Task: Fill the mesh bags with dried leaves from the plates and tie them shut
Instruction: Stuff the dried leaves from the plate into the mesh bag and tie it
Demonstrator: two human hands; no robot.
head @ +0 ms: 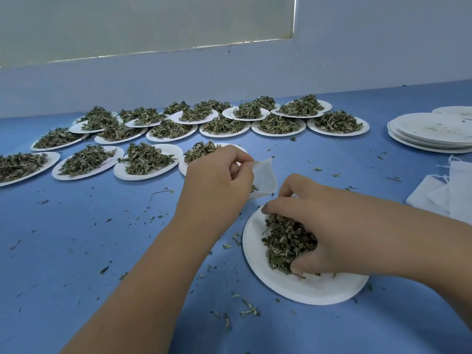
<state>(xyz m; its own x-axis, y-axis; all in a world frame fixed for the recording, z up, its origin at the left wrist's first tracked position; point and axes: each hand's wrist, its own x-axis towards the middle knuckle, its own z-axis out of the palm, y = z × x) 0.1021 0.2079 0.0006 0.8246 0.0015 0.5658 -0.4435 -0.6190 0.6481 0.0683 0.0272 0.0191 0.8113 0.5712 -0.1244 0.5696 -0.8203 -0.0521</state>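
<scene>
She has the right hand (327, 226) down on the near plate (319, 290), fingers curled round a clump of leaves (283, 241) and gathering it up. The left hand (219, 180) pinches the top edge of a small white mesh bag (264, 175), which hangs down toward the table (102, 238) just past the plate's far rim.

What matters for the next move is this. The bag lies just beyond the right hand and a little to its left, near it but not touching. Its long axis runs from the pinching fingers down toward the plate. The right hand is the nearer one to the leaves, and it only has to lift and cross the far rim to reach the bag. From here I can't tell how wide the mouth is held, or quite which way it faces. A scrap of leaf shows by the left palm, so I'd guess the bag is partly filled.

Toward the table's far edge stand rows of full plates (145, 159). At the right edge sit a stack of empty plates (431, 131) and, nearer, a heap of spare bags (439, 190). Crumbs of leaf are scattered about the table.

There is no brand, label or writing to read anywhere.
</scene>
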